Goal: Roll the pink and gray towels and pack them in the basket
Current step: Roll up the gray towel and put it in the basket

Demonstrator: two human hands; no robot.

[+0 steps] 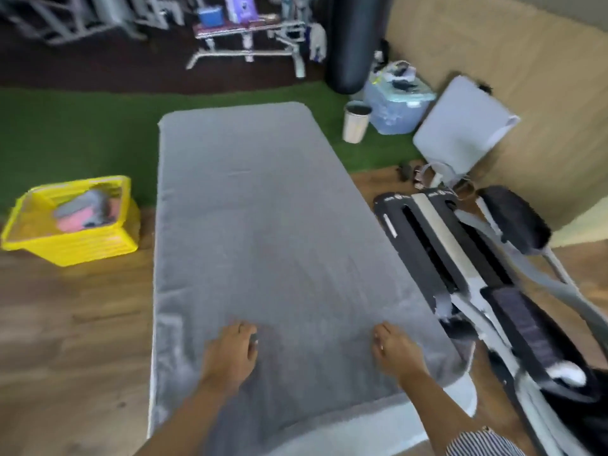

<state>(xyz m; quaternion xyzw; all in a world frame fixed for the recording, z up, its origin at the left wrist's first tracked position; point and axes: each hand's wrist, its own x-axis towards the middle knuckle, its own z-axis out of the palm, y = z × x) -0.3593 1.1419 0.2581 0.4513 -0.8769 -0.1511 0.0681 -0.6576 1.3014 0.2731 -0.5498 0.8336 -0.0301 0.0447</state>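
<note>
A large gray towel (pixel 263 225) lies spread flat over a white table, covering most of its top. My left hand (pixel 230 353) rests palm down on the towel's near part, fingers curled slightly against the cloth. My right hand (pixel 394 350) rests on the towel a little to the right, fingers bent down onto the fabric. On the floor to the left stands a yellow basket (pixel 75 248). Inside it lie rolled towels, one gray (pixel 79 202) and one pink (pixel 74 222). The picture is blurred by motion.
A black and white exercise machine (pixel 460 268) stands close along the table's right side. Beyond the table are green turf, a white cup (pixel 357 121), a pale blue tub (pixel 394 110), a black punching bag (pixel 352 41) and a weight bench (pixel 250 34).
</note>
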